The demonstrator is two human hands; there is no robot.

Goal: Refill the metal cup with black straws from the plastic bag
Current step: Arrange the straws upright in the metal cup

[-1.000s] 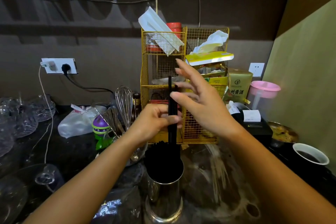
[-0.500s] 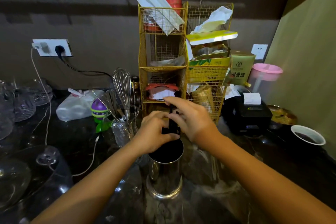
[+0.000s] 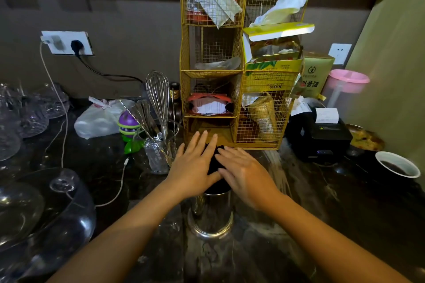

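The shiny metal cup (image 3: 210, 213) stands upright on the dark counter in front of me, packed with black straws (image 3: 213, 163) whose tops show between my hands. My left hand (image 3: 195, 165) lies flat on the straw tops, fingers straight and together. My right hand (image 3: 243, 172) lies flat on them from the right, its fingertips touching the left hand's. Neither hand grips anything. No straw bag is clearly in view.
A yellow wire rack (image 3: 239, 64) stands just behind the cup. A glass jar with a whisk and cutlery (image 3: 158, 135) is at its left, a white plastic bag (image 3: 101, 119) further left. Glassware (image 3: 34, 209) at left; black printer (image 3: 322, 138) and paper cup (image 3: 397, 165) at right.
My hands held a few straws above the cup, then lowered them in. Both hands have since opened flat and now press on the straw tops.
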